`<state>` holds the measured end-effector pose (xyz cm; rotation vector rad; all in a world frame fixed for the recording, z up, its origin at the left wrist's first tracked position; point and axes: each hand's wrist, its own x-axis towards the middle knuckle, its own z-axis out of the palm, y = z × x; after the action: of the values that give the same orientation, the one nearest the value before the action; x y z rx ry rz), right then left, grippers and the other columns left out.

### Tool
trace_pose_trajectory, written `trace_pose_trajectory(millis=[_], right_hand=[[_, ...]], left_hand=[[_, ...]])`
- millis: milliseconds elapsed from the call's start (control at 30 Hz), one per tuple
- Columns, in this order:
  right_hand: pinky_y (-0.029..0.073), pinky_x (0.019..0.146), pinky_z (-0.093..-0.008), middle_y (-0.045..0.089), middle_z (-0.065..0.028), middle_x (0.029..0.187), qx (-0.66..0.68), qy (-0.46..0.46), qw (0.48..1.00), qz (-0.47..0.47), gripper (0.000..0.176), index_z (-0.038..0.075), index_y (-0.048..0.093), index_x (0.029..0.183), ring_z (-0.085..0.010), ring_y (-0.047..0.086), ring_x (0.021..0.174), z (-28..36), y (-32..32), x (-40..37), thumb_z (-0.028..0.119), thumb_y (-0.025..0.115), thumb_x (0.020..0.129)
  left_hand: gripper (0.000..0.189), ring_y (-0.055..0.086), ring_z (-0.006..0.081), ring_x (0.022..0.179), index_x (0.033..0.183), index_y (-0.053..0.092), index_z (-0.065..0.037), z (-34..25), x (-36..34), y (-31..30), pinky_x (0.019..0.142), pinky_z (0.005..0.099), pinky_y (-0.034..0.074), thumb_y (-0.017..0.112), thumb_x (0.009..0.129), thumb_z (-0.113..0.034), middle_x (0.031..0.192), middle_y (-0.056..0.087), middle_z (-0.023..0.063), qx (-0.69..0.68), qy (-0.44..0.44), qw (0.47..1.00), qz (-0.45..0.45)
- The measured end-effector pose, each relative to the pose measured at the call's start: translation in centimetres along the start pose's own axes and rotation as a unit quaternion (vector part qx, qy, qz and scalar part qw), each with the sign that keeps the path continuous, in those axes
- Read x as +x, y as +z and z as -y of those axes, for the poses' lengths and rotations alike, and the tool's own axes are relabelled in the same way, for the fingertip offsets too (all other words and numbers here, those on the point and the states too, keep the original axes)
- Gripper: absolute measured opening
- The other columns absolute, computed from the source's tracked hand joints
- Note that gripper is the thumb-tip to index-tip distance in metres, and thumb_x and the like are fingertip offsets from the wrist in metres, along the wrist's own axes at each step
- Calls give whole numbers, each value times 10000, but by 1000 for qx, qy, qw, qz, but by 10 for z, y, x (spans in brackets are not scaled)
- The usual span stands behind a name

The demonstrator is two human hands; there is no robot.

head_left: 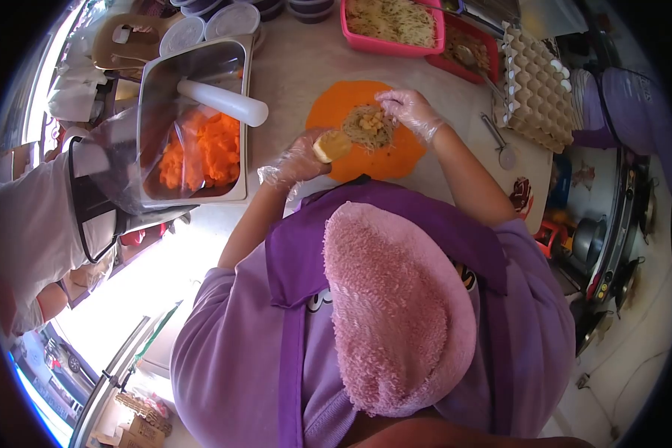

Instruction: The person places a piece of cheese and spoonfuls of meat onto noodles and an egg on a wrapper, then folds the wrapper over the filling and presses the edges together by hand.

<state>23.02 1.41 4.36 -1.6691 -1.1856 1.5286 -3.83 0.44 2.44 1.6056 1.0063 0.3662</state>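
My left hand [297,160], in a clear plastic glove, is closed around a small pale-yellow block [331,145] at the left edge of a flat orange dough sheet [399,158]. In the middle of the sheet lies a mound of pale shredded filling [369,134] topped with small yellow pieces. My right hand [413,113], also gloved, reaches over the sheet from the right. Its fingertips are pressed together at the filling's upper right edge; whatever is between them is too small to make out.
On the left stands a metal tray [245,160] holding orange dough [209,149] and a white rolling pin [224,102]. Behind are a pink tub [442,37] of shredded filling and a red tray [455,71]. Egg cartons [534,89] and a metal utensil [498,140] lie to the right.
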Motion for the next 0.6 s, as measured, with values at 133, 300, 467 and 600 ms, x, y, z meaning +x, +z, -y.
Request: trace_pose_trajectory(millis=[133,300,467,600], right_hand=[[479,630,-231,620,-41,963,-17,9,998,68,267,-3,595,1137,-101,565,725,25,14,-28,159,557,927],[490,663,-223,597,-70,928,109,36,980,160,355,-20,535,1189,-114,581,767,33,44,-43,205,586,919],[482,677,-238,599,-75,880,153,22,983,101,264,-47,559,1085,-124,584,732,28,65,-43,112,607,880],[484,650,-240,596,-76,902,164,14,984,70,199,-50,561,1020,-131,585,734,20,71,-41,42,610,850]], left_hand=[[468,609,280,984,1115,581,-76,-18,5,2,853,350,480,704,665,-36,1032,617,127,21,94,992,-77],[400,589,333,952,1057,581,-69,-31,14,5,837,392,477,717,681,-69,1029,597,144,73,172,968,-165],[442,556,361,962,1081,570,-92,-35,9,6,824,430,478,717,665,-69,1070,576,130,221,242,916,-231],[472,537,349,1005,1106,553,-103,-34,7,4,829,437,478,698,660,-47,1095,556,115,260,256,902,-231]])
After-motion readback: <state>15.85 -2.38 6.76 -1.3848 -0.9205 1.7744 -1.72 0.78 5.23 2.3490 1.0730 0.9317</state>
